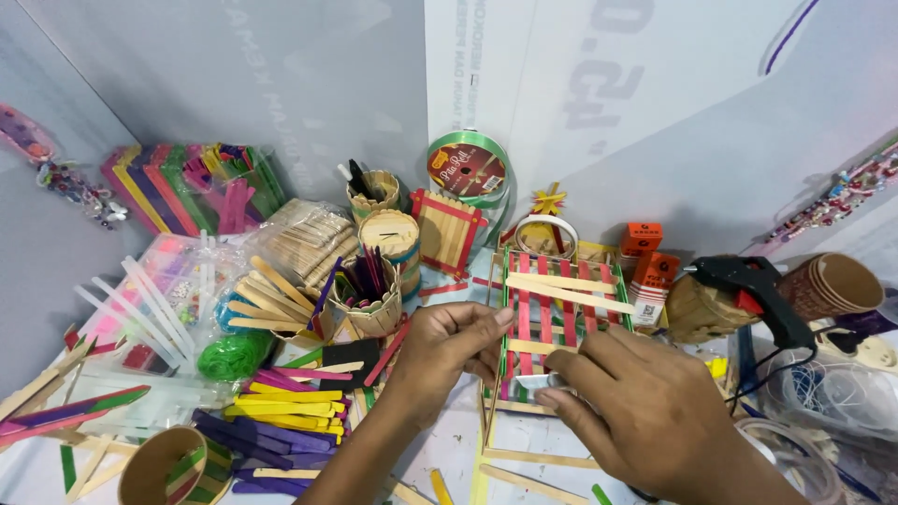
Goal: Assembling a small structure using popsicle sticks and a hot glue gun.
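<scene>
Craft table [449, 440], totally buried

Loose coloured sticks [281, 411] piled front-left, stick-built cups [374, 299], a green ribbon roll [468, 168], glue gun [753, 290] on the right, stick frame [561, 309] in the middle.

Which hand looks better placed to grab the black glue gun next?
Probably the right hand: the glue gun lies on its side, just beyond it. The left hand is across the stick frame, farther away.

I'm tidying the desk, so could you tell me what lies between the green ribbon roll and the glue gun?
In the head view, a yellow stick star and two small orange boxes lie between the ribbon roll and glue gun.
</scene>
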